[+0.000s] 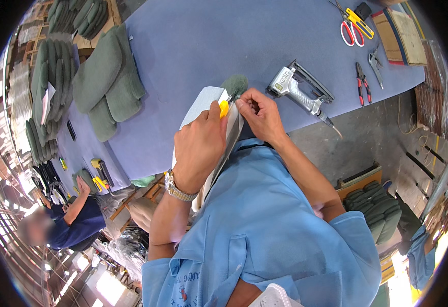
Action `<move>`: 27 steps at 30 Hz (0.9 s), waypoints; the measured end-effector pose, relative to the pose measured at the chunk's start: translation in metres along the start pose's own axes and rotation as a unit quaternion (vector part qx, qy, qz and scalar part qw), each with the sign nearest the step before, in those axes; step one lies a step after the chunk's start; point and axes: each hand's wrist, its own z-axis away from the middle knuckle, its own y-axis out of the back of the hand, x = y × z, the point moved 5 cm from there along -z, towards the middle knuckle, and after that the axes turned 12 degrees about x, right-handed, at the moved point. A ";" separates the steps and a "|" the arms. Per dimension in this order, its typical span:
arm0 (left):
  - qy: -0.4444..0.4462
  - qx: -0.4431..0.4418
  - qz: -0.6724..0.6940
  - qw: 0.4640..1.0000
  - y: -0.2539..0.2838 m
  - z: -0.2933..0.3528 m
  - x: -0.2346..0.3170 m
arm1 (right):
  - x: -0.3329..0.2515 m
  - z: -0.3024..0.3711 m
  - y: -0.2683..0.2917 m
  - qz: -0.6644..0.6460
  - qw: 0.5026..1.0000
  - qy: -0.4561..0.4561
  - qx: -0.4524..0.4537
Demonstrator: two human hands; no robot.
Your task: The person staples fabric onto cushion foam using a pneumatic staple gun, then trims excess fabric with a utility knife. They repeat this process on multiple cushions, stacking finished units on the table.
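My left hand [199, 146], with a metal-banded watch at the wrist, is closed round a small yellow-handled tool [224, 108]. Its tip points toward dark green fabric [235, 83] at the far end of a pale, flat-faced piece [202, 104]. This piece leans between my body and the table edge, its lower part behind my left hand and wrist. Thumb and fingers of my right hand [258, 113] pinch together at the fabric edge, right beside the tool's tip; what exactly they grip is hidden.
Right of my hands lies a silver staple gun [298, 89] with a hose. Farther right are red-handled pliers [363, 84], a grey hand tool [375, 66], scissors [352, 33], a yellow cutter [361, 23] and a cardboard box [400, 38]. Green cushions [106, 77] pile at left, near another person [75, 220].
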 end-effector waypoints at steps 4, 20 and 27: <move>-0.012 0.007 0.004 1.000 -0.005 0.003 0.000 | 0.007 -0.001 -0.002 -0.019 1.000 0.008 0.000; -0.008 -0.025 0.008 1.000 -0.014 0.016 -0.004 | 0.013 0.000 0.003 -0.021 0.999 0.018 -0.038; 0.025 0.054 0.073 0.996 -0.026 0.032 -0.012 | 0.013 0.002 0.003 -0.081 0.996 0.000 -0.041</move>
